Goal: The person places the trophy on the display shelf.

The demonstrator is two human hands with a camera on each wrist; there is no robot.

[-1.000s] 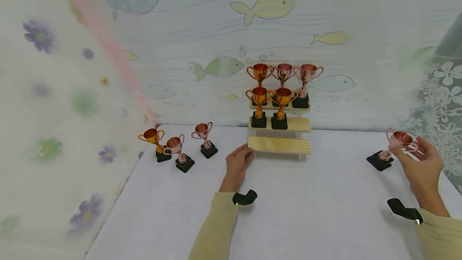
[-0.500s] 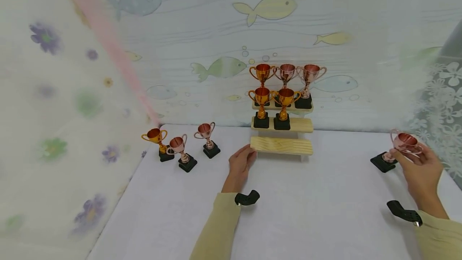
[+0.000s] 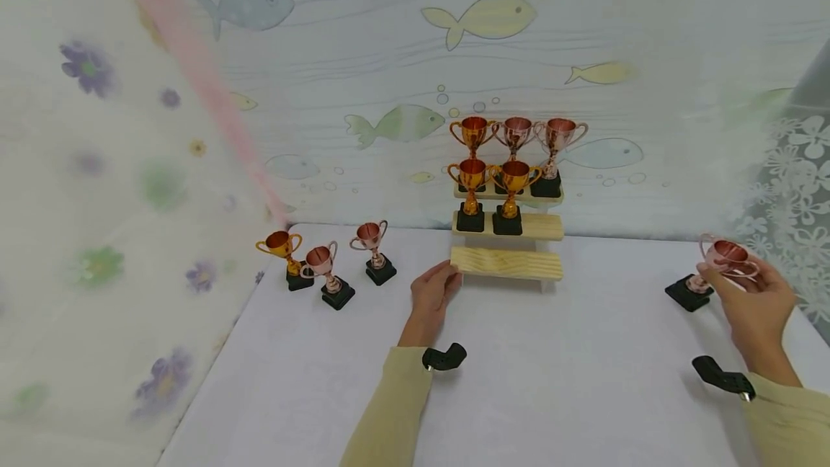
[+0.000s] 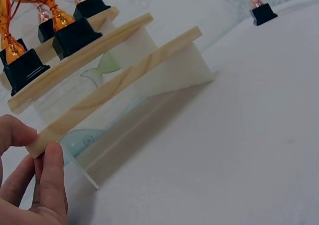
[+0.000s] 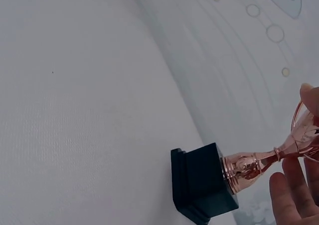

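My left hand (image 3: pixel 431 298) pinches the left end of the lowest board on a three-step wooden display stand (image 3: pixel 506 263), thumb above and fingers beneath, as the left wrist view shows. At the far right, my right hand (image 3: pixel 755 308) grips a rose-gold trophy cup (image 3: pixel 723 254) round its bowl. In the right wrist view its black base (image 5: pixel 202 180) is close over the white tabletop. Two gold trophies, one of them a gold trophy (image 3: pixel 515 179), stand on the middle step. On the top step are a gold trophy (image 3: pixel 472 132) and two rose-gold trophies (image 3: pixel 559 137).
On the left of the white table (image 3: pixel 551 380) stand a gold trophy (image 3: pixel 279 245) and two rose-gold trophies, the nearer rose-gold trophy (image 3: pixel 333 294) in front. Behind the stand hangs a fish-print curtain (image 3: pixel 389 34). A lace-edged curtain (image 3: pixel 810 215) borders the right side.
Between the first two frames my right fingers have settled further round the trophy's bowl. The whole scene has shifted slightly right in view. My left hand keeps its hold on the stand.
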